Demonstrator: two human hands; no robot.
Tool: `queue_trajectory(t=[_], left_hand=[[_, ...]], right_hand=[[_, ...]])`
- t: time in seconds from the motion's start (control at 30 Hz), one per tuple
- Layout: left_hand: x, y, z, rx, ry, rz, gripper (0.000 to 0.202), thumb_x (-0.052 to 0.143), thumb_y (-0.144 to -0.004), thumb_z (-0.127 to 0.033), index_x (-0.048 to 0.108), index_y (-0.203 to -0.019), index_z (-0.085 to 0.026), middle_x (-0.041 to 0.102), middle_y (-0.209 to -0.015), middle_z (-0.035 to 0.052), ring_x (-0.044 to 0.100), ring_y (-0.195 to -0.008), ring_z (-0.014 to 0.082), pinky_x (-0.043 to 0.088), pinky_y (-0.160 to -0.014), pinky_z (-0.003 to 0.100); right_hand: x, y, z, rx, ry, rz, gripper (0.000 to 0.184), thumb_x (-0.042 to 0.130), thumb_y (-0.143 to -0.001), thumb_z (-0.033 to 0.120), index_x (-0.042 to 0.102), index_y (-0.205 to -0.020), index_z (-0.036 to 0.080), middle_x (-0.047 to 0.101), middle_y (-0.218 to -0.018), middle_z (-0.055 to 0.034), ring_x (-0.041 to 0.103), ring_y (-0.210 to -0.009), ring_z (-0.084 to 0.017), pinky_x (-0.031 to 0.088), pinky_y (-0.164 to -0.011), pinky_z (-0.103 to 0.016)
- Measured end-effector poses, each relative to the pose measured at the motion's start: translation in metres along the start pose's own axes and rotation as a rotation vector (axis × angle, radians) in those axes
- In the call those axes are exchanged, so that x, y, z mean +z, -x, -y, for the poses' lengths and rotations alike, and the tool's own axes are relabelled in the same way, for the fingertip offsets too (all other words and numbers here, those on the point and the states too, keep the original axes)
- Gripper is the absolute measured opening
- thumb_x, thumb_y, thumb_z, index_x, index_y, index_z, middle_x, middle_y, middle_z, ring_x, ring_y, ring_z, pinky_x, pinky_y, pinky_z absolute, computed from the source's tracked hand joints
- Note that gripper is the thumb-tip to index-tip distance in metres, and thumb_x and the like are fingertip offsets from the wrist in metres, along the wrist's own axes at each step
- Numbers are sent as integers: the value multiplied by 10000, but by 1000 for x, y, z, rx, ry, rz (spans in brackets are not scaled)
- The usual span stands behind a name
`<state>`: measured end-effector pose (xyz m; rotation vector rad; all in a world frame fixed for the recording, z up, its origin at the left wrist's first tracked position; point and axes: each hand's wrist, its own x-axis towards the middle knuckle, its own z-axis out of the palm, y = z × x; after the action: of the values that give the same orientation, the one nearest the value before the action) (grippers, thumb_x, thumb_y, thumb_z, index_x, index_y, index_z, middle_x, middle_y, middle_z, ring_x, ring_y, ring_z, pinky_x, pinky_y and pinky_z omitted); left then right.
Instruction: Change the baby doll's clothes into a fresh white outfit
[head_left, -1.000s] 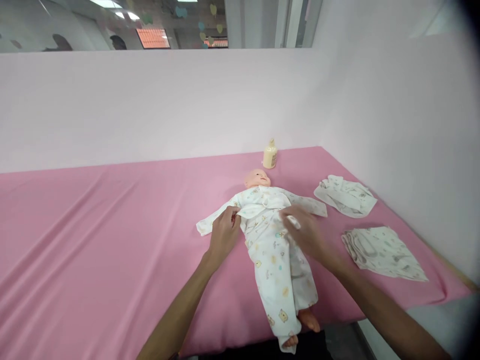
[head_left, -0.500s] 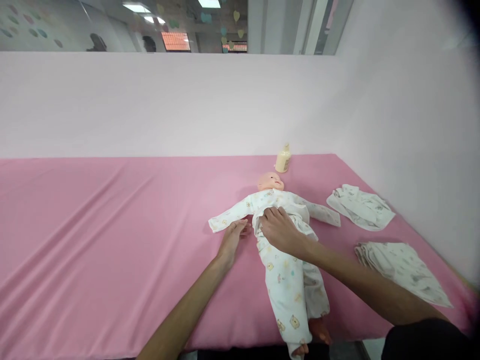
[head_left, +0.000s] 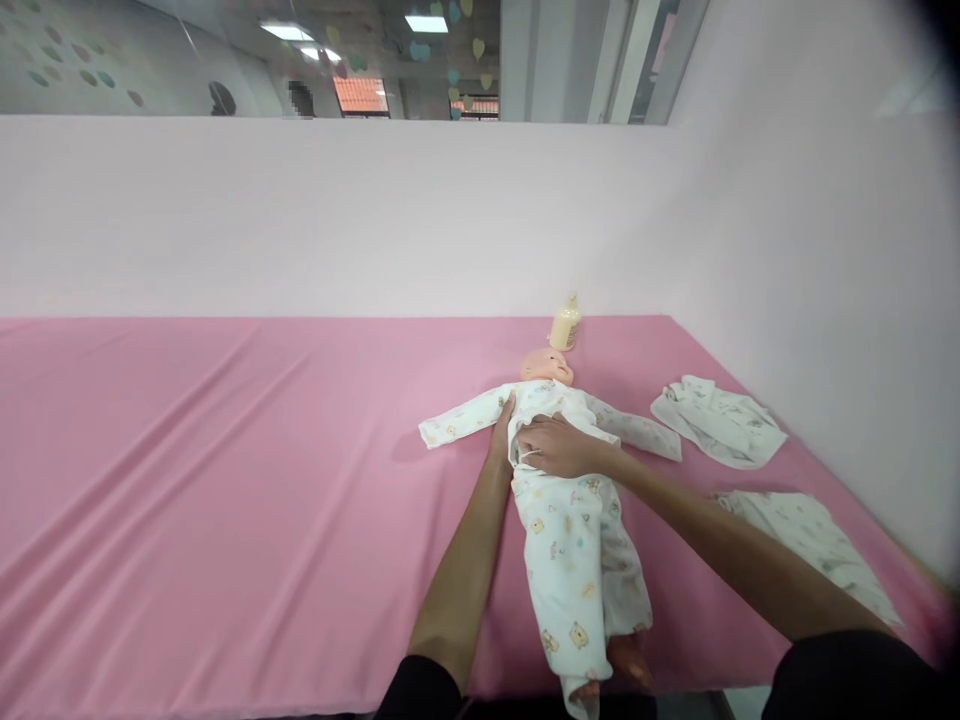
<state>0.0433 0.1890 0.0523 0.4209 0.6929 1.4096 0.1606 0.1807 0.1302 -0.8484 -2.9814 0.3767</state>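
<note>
A baby doll (head_left: 547, 366) lies on its back on the pink sheet (head_left: 225, 470), dressed in a white printed suit (head_left: 574, 540) with its arms spread. My left hand (head_left: 501, 428) is pressed against the doll's side under its arm, fingers mostly hidden by the cloth. Across the doll's chest rests my right hand (head_left: 551, 445), its fingers curled on the suit's front flap. The doll's bare feet (head_left: 626, 660) hang near the front edge.
A cream bottle (head_left: 565, 325) stands just behind the doll's head by the wall. Two folded white printed cloths lie to the right, one (head_left: 716, 420) farther back and one (head_left: 814, 540) nearer. Pale walls close the back and right sides.
My left hand slid from the sheet beside the doll in against its side. My right hand shifted from the belly up onto the chest flap. The view turned slightly.
</note>
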Motion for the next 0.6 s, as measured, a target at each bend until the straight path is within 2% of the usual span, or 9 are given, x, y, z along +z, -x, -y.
queue_trajectory(t=[0.1, 0.2, 0.3, 0.47, 0.6], left_hand=[[0, -4, -2, 57, -94, 12, 388, 557, -906, -505, 666, -901, -133, 687, -823, 84, 663, -931, 225, 512, -856, 308], [-3, -6, -3, 4, -94, 43, 408, 491, -943, -485, 663, -877, -121, 658, -730, 65, 668, -852, 212, 519, -814, 306], [-7, -9, -2, 1, -80, 33, 362, 443, -976, -391, 661, -877, -119, 645, -697, 49, 668, -809, 191, 518, -806, 294], [-10, -16, 3, 13, -5, -17, 208, 596, -892, -321, 669, -917, -128, 704, -831, 85, 680, -892, 215, 526, -843, 301], [-10, -17, 5, -17, 75, -2, 220, 648, -862, -318, 680, -956, -121, 711, -867, 100, 677, -938, 230, 523, -885, 312]], right_hand=[[7, 1, -5, 3, 29, -95, 133, 444, -888, 172, 541, -800, 195, 635, -885, -36, 542, -902, -195, 346, -777, -326], [13, -6, -8, 38, 159, -165, 126, 450, -894, 149, 570, -868, 180, 645, -966, -66, 527, -939, -222, 339, -794, -349], [14, -19, -12, 89, 288, -194, 151, 466, -865, 103, 590, -926, 163, 646, -998, -91, 507, -939, -254, 325, -774, -370], [5, -32, -25, 127, 408, -250, 221, 445, -833, 30, 597, -943, 147, 630, -1013, -114, 480, -937, -271, 310, -776, -383], [2, -33, -32, 161, 444, -267, 245, 418, -841, 6, 594, -946, 140, 623, -1011, -122, 468, -933, -276, 299, -756, -380]])
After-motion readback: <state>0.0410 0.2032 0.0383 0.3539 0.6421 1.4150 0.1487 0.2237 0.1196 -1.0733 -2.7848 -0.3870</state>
